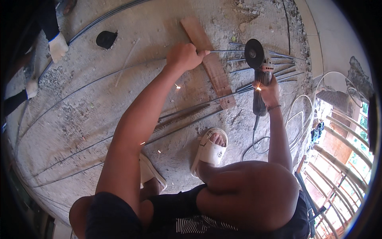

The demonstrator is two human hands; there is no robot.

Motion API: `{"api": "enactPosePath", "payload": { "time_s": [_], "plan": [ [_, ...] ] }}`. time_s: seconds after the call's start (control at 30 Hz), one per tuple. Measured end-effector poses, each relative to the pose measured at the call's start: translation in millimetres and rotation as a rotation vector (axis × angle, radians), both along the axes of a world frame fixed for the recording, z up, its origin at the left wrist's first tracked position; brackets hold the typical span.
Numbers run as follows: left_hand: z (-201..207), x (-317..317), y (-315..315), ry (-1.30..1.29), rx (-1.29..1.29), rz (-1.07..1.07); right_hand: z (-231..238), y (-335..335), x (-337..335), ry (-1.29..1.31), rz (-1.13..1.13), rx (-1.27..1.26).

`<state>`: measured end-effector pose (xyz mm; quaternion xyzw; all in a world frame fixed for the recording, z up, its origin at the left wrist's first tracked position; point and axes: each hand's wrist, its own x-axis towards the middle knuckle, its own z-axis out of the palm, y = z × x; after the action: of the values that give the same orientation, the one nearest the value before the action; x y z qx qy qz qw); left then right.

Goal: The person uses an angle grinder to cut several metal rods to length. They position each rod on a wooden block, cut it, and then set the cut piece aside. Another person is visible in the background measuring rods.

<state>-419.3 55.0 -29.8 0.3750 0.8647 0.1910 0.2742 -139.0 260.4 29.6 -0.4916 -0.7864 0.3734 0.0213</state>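
Observation:
My left hand (183, 57) is closed around a thin steel rod (227, 51), thumb stretched along it toward the right. The rod runs over a flat wooden board (209, 59) and reaches the dark disc (254, 53) of an angle grinder (260, 93). My right hand (271, 91) is wrapped around the grinder's body, which stands with its disc end away from me. Small orange sparks glow by the grinder and below my left wrist. Whether the disc touches the rod cannot be made out. Several short rod pieces (284, 71) lie right of and under the grinder.
Long rods (191, 110) cross the rough concrete floor (159, 20). A co-worker's gloved hands (58, 47) are at the far left, near more rods. A black object (106, 39) lies on the floor. Pale cable (300, 105) loops at right, beside a slatted opening (338, 159).

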Motion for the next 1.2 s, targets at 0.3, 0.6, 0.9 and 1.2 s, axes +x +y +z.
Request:
{"api": "enactPosePath", "payload": {
  "time_s": [0.3, 0.6, 0.9, 1.2],
  "plan": [
    [-0.6, -5.0, -39.8, -0.070, -0.015, -0.071, 54.1, -34.7, 13.3, 0.149, -0.106, -0.145],
    [-1.2, -17.3, -61.9, -0.082, -0.044, -0.094, 67.8, -54.5, 24.5, 0.215, -0.133, -0.215],
    [-13.3, -5.4, 7.1, -0.196, -0.036, -0.245, 64.0, -58.7, 22.8, 0.225, -0.161, -0.257],
    [-13.8, 16.8, 23.1, -0.097, 0.080, -0.203, 58.3, -45.6, 25.7, 0.187, -0.175, -0.217]
  ]
}}
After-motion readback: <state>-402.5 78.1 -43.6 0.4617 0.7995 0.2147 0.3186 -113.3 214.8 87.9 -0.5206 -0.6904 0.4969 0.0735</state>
